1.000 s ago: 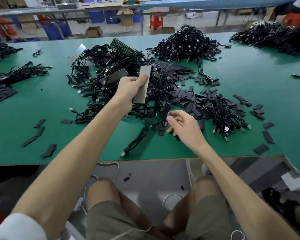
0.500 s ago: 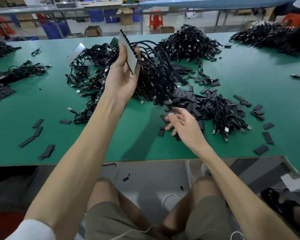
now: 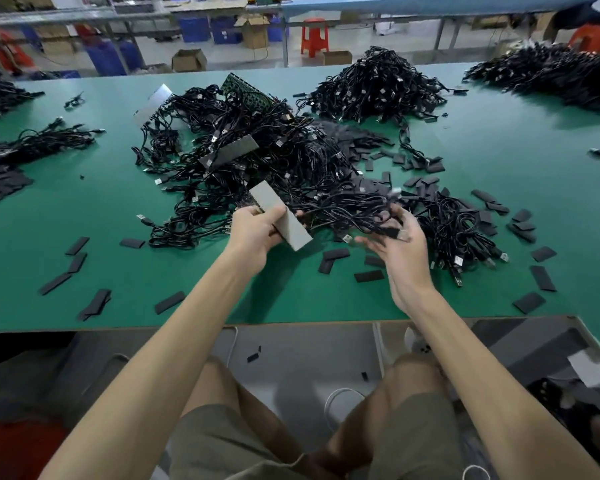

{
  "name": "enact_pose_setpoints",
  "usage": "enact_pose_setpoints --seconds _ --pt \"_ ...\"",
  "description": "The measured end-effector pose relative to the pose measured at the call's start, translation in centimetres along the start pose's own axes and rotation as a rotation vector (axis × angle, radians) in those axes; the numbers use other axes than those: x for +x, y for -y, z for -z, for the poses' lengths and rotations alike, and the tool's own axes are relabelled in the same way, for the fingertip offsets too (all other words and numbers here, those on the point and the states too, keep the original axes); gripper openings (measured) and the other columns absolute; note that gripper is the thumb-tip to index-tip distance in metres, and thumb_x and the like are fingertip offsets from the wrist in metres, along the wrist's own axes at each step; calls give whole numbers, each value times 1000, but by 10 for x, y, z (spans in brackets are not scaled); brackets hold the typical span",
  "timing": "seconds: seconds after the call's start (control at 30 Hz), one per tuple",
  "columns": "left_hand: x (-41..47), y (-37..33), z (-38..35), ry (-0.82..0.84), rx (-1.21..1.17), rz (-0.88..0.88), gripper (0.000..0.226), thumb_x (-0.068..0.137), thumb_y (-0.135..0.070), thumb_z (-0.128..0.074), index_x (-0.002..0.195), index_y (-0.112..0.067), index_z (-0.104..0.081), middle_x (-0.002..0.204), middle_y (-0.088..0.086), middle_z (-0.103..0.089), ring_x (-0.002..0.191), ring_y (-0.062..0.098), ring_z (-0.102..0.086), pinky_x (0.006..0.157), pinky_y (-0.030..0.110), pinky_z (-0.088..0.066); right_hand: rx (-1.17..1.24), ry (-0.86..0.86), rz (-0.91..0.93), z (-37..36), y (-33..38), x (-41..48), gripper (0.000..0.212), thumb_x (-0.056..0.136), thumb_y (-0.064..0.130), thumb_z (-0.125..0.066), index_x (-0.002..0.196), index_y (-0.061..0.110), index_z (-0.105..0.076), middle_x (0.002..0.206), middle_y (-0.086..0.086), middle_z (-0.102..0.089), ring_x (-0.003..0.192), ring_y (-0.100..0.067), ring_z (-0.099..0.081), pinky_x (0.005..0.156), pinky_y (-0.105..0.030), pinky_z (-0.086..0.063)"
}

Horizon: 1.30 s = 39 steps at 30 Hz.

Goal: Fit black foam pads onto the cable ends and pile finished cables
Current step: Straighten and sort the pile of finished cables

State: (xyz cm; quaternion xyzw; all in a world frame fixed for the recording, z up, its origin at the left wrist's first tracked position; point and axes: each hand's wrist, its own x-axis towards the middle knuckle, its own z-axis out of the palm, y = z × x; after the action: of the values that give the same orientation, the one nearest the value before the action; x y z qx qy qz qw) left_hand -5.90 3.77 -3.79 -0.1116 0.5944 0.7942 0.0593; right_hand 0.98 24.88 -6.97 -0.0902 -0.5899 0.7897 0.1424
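Note:
My left hand (image 3: 253,233) grips a grey flat card (image 3: 280,220) from which a bunch of black cables (image 3: 343,206) trails to the right, low over the green table (image 3: 84,209). My right hand (image 3: 395,240) is palm up, fingers spread, under the cable ends (image 3: 394,232); motion blur hides whether it grips them. Loose black foam pads (image 3: 333,259) lie scattered around both hands. A large tangle of black cables (image 3: 243,150) covers the table's middle.
More cable heaps sit at the back (image 3: 378,84), far right (image 3: 548,74) and left (image 3: 39,140). A smaller cable bundle (image 3: 458,233) lies right of my right hand. A second grey card (image 3: 232,152) rests on the tangle. The table's front edge (image 3: 187,327) runs below my forearms.
My left hand lifted the card and its cables high, then brought them down and nearer. My right hand rose from the table to meet the dangling cable ends.

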Motion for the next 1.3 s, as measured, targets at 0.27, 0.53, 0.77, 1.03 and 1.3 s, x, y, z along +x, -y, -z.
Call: enact_pose_setpoints --seconds 0.27,0.53,0.77,1.03,1.3 --pt "-26 16 5 199 144 59 26 88 -10 -78 105 5 -66 98 20 -77 85 30 -77 68 31 -63 152 -14 -14 3 -5 3 69 102 -8 -38 162 17 -18 140 -8 -59 118 -16 -69 107 -34 -50" --pt "-39 13 15 326 168 105 27 98 -15 -67 116 6 -63 109 23 -74 92 31 -76 69 34 -63 -351 70 103 -7 -6 -4 43 99 18 -66 124 52 -59 121 2 -71 115 -11 -66 106 -32 -48" --pt "-47 21 15 -75 1188 -650 64 87 -43 -77 135 -10 -49 129 4 -40 123 21 -39 101 27 -37 -352 76 70 -6 -4 -4 8 101 20 -62 94 17 -62 81 0 -75 69 -15 -69 81 -39 -55" --pt "-50 28 9 417 1417 -960 61 84 -49 -75 138 -24 -59 139 -4 -52 135 19 -37 121 36 -8 -354 86 51 -6 -6 0 13 100 12 -60 99 2 -69 87 -2 -78 86 -21 -75 76 -32 -58" --pt "-44 34 6 336 1498 -1167 40 100 -40 -51 115 -10 -73 108 1 -73 103 28 -63 86 41 -53 -366 169 82 -6 -6 -2 18 103 14 -58 113 3 -68 108 -5 -76 101 -16 -73 89 -36 -59"
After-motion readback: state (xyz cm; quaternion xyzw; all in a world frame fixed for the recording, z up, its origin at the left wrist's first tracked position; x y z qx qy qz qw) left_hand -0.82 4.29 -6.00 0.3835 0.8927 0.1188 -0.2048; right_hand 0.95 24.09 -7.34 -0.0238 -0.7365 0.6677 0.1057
